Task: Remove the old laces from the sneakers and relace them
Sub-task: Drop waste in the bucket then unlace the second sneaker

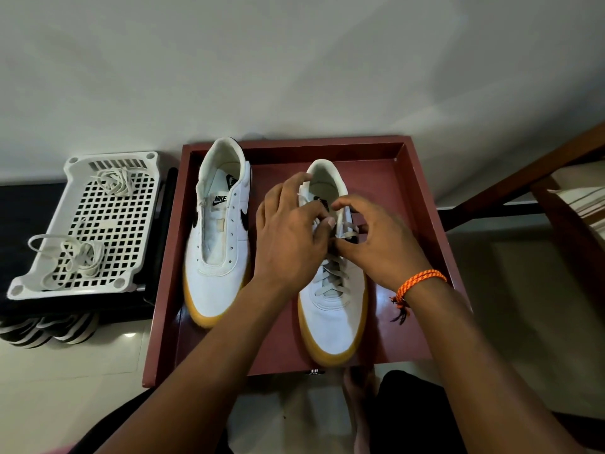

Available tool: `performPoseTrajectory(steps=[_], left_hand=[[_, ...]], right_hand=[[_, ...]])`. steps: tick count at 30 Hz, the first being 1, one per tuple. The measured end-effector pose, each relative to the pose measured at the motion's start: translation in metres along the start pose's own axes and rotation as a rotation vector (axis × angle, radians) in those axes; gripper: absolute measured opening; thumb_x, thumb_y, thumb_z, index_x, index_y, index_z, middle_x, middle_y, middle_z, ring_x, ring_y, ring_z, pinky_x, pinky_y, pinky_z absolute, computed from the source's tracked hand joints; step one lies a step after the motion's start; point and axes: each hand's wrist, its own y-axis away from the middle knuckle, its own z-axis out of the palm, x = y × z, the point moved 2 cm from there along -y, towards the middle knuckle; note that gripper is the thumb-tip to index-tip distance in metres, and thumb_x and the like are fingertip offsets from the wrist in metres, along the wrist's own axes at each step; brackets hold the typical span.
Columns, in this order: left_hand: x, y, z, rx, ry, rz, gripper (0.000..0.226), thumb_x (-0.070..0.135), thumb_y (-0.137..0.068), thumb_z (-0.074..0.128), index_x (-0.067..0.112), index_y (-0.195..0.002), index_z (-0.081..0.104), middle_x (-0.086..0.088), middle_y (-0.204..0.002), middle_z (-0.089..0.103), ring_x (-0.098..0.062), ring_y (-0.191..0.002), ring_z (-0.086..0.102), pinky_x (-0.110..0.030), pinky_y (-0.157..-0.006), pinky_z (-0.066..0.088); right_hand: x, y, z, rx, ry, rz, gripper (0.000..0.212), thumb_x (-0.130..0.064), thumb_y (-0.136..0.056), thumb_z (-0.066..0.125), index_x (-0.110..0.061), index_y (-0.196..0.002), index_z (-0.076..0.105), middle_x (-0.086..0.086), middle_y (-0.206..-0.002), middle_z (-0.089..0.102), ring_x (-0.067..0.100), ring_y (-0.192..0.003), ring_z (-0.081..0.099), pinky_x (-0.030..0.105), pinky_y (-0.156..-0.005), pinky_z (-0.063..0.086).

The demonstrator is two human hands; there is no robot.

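Observation:
Two white sneakers with gum soles stand in a dark red tray point(422, 178). The left sneaker point(217, 257) has bare eyelets and no lace. The right sneaker point(334, 319) carries a pale lace point(332, 276) crossed over its lower eyelets. Over its upper eyelets, my left hand point(288, 237) pinches the lace between thumb and fingers. My right hand point(376, 244), with an orange cord at the wrist, curls its fingers round the lace by the tongue. The lace ends are hidden under my hands.
A white perforated plastic basket point(59, 231) sits left of the tray, holding two loose bundles of pale laces point(116, 181) point(78, 260). Striped shoes point(49, 329) lie below it. Wooden furniture point(556, 198) stands on the right. A wall rises behind the tray.

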Motion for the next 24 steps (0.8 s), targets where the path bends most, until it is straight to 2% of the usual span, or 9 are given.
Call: performPoseTrajectory(steps=[5,8,11,13,17,19,21,22,24], left_hand=[[-0.001,-0.006,-0.009,0.133,0.274,-0.078,0.017,0.034,-0.102,0.059,0.025,-0.095,0.070,0.009,-0.143,0.055,-0.018,-0.136,0.047,-0.051,-0.109,0.046],[-0.001,-0.008,-0.016,0.117,0.659,-0.231,0.024,0.031,-0.110,0.052,0.014,-0.104,0.068,0.005,-0.134,0.067,-0.020,-0.124,0.064,-0.050,-0.104,0.056],[0.006,-0.008,-0.022,0.079,1.080,-0.398,0.028,0.018,-0.115,0.042,0.007,-0.094,0.057,-0.007,-0.112,0.080,-0.021,-0.096,0.075,-0.035,-0.082,0.061],[0.005,-0.010,-0.024,0.055,1.195,-0.435,0.031,0.014,-0.115,0.040,0.011,-0.089,0.056,-0.008,-0.090,0.076,-0.021,-0.083,0.071,-0.028,-0.073,0.058],[0.003,-0.012,-0.022,0.068,1.344,-0.501,0.029,0.012,-0.114,0.043,0.013,-0.087,0.053,0.002,-0.068,0.044,-0.012,-0.057,0.045,-0.036,-0.077,0.053],[0.001,-0.014,-0.026,0.103,1.356,-0.573,0.026,0.013,-0.113,0.046,0.015,-0.088,0.054,0.005,-0.068,0.037,-0.007,-0.052,0.033,-0.028,-0.060,0.053],[-0.007,-0.015,-0.029,0.129,1.129,-0.596,0.023,0.016,-0.110,0.050,0.018,-0.088,0.057,0.010,-0.067,0.044,-0.006,-0.052,0.034,-0.024,-0.048,0.040],[-0.012,-0.015,-0.030,0.124,0.873,-0.555,0.020,0.020,-0.108,0.053,0.019,-0.089,0.060,0.013,-0.070,0.053,-0.006,-0.056,0.043,-0.028,-0.052,0.043],[-0.019,-0.013,-0.030,0.080,0.334,-0.410,0.008,0.024,-0.102,0.061,0.024,-0.097,0.066,0.013,-0.092,0.068,-0.007,-0.080,0.062,-0.037,-0.074,0.055]], right_hand=[[-0.001,0.000,-0.001,-0.010,-0.014,0.013,0.056,-0.031,-0.085,0.084,-0.042,-0.134,0.060,-0.010,-0.133,0.063,0.009,-0.111,0.059,0.011,-0.079,0.041],[-0.001,0.000,-0.002,-0.005,-0.011,0.029,0.056,-0.031,-0.085,0.085,-0.042,-0.134,0.060,-0.010,-0.133,0.063,0.007,-0.107,0.058,0.007,-0.075,0.038],[-0.003,0.001,-0.002,-0.013,-0.015,0.042,0.055,-0.031,-0.084,0.086,-0.042,-0.132,0.061,-0.009,-0.128,0.063,0.006,-0.103,0.058,0.007,-0.072,0.038],[-0.004,0.001,-0.002,-0.014,-0.026,0.040,0.055,-0.033,-0.082,0.087,-0.044,-0.129,0.061,-0.010,-0.127,0.064,0.009,-0.105,0.061,0.012,-0.075,0.043],[-0.003,0.001,-0.001,-0.014,-0.031,0.048,0.055,-0.034,-0.081,0.088,-0.047,-0.126,0.060,-0.011,-0.130,0.064,0.011,-0.106,0.065,0.025,-0.080,0.052],[-0.003,0.001,-0.001,-0.015,-0.036,0.051,0.054,-0.033,-0.081,0.087,-0.047,-0.125,0.060,-0.013,-0.131,0.063,0.009,-0.105,0.065,0.021,-0.078,0.051],[-0.003,0.002,-0.001,-0.017,-0.033,0.053,0.053,-0.033,-0.082,0.087,-0.047,-0.126,0.060,-0.013,-0.132,0.063,0.007,-0.102,0.062,0.015,-0.075,0.046],[-0.003,0.002,-0.001,-0.015,-0.032,0.054,0.053,-0.033,-0.082,0.086,-0.047,-0.126,0.059,-0.013,-0.133,0.062,0.006,-0.101,0.061,0.014,-0.075,0.045],[-0.003,0.001,-0.001,-0.014,-0.026,0.054,0.054,-0.032,-0.083,0.086,-0.046,-0.128,0.060,-0.012,-0.134,0.061,0.007,-0.103,0.059,0.014,-0.076,0.044]])
